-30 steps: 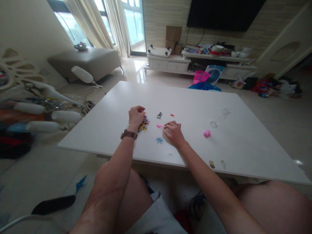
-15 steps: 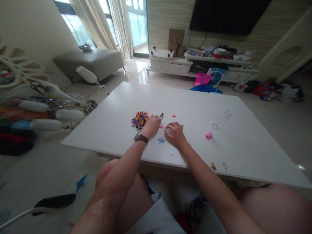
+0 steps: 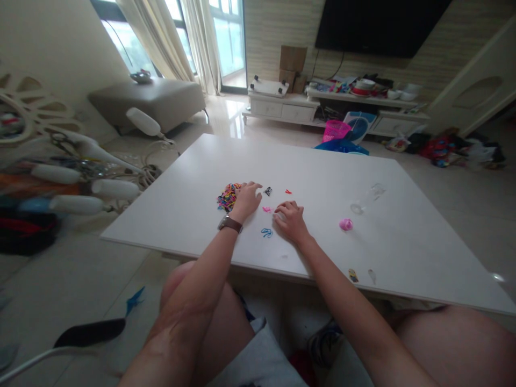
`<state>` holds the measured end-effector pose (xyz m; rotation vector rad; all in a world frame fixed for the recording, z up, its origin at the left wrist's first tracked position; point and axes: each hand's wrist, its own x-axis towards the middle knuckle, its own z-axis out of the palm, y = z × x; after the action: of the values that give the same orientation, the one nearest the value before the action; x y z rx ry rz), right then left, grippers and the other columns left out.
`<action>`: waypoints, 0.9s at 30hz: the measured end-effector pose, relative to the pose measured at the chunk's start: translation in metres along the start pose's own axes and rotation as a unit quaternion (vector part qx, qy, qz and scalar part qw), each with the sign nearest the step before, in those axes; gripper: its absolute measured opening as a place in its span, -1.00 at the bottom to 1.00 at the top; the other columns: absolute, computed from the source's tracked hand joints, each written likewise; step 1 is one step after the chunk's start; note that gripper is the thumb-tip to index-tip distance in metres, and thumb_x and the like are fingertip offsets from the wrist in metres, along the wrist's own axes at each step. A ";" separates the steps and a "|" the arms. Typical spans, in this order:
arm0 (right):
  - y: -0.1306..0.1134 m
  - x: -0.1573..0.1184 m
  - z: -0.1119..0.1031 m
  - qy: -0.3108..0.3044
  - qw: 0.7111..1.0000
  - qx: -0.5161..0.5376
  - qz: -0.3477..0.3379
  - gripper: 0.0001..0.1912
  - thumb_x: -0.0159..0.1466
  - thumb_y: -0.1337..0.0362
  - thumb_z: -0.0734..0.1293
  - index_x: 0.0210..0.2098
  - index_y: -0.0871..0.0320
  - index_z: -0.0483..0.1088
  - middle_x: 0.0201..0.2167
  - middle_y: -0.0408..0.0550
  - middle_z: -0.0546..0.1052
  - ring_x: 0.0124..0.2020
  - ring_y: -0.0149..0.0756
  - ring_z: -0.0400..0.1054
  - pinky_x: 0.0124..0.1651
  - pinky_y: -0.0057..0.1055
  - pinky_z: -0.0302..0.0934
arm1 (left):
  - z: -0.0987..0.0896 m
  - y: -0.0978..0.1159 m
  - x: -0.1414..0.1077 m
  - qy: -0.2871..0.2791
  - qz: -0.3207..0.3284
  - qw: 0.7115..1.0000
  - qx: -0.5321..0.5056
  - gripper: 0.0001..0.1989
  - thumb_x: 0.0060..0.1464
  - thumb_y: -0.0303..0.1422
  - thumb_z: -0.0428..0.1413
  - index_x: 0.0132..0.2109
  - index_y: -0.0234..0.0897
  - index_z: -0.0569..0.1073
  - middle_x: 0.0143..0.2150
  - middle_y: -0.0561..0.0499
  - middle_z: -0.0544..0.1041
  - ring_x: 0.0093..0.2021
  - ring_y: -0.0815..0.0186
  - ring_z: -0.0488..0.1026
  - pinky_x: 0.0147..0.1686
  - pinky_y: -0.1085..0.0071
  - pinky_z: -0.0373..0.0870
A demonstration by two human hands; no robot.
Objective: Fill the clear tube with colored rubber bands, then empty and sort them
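My left hand (image 3: 247,200) is at the right side of a heap of small multicoloured rubber bands (image 3: 227,198), fingers stretched out and thumb apart, with nothing visible in it. Past its fingertips lie a few black bands (image 3: 268,191). My right hand (image 3: 290,219) rests on the table with loosely bent fingers, thumb apart from them; no held thing shows, though its palm is hidden. Pink bands (image 3: 266,209) lie between the two hands. Blue bands (image 3: 266,233) are nearer to me, and a small red group of bands (image 3: 288,191) lies beyond my right hand.
The white table (image 3: 322,172) also bears a pink object (image 3: 345,224), a clear container (image 3: 376,191), a clear ring (image 3: 357,208), a small yellow figure piece (image 3: 353,275) and a clear flat piece (image 3: 371,276). A lamp with white shades (image 3: 115,189) stands left of the table.
My left hand has drawn back slightly left and up from the pink bands toward the heap, and its fingers have spread. My right hand has stayed almost still.
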<state>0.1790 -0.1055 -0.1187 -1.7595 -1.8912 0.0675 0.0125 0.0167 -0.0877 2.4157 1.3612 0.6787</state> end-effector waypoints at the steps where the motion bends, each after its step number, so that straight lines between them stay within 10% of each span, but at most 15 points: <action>1: 0.000 0.000 0.000 -0.002 1.000 -0.001 0.002 -0.86 0.36 0.25 0.31 -0.21 0.11 0.52 -0.03 0.04 0.57 0.09 -0.07 0.29 0.00 -0.13 -0.03 | -0.008 -0.004 0.002 0.016 -0.029 0.999 -0.011 -0.68 0.21 -0.42 0.06 0.03 -0.23 0.61 0.07 -0.12 0.60 0.11 0.08 0.46 0.16 0.11 0.31; 8: 0.001 0.000 0.001 0.002 1.000 0.012 0.005 -0.88 0.35 0.26 0.31 -0.22 0.09 0.52 -0.05 0.02 0.56 0.09 -0.07 0.29 0.00 -0.14 -0.02 | -0.051 -0.033 -0.006 0.033 -0.119 0.989 -0.077 -0.80 0.03 -0.47 0.17 -0.22 -0.27 0.68 -0.26 -0.07 0.68 -0.25 0.23 0.57 -0.13 0.34 0.46; 17: 0.003 0.000 0.001 0.000 1.000 0.013 0.008 -0.86 0.34 0.25 0.32 -0.22 0.10 0.53 -0.05 0.03 0.57 0.08 -0.06 0.28 0.01 -0.13 -0.02 | -0.046 -0.046 -0.015 -0.120 -0.080 0.989 -0.027 -0.85 -0.19 -0.52 0.29 -0.38 -0.24 0.67 -0.39 -0.03 0.63 -0.32 0.20 0.53 -0.19 0.34 0.45; 27: 0.004 0.000 0.002 0.000 1.000 0.010 0.005 -0.87 0.34 0.25 0.32 -0.23 0.10 0.52 -0.06 0.03 0.56 0.08 -0.07 0.28 0.00 -0.14 -0.02 | -0.051 -0.042 -0.015 -0.149 -0.117 0.982 0.029 -0.86 -0.14 -0.51 0.21 -0.42 -0.20 0.63 -0.44 -0.02 0.59 -0.36 0.22 0.50 -0.24 0.37 0.42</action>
<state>0.1823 -0.1041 -0.1220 -1.7549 -1.8763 0.0911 -0.0516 0.0265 -0.0683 2.2366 1.5170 0.2108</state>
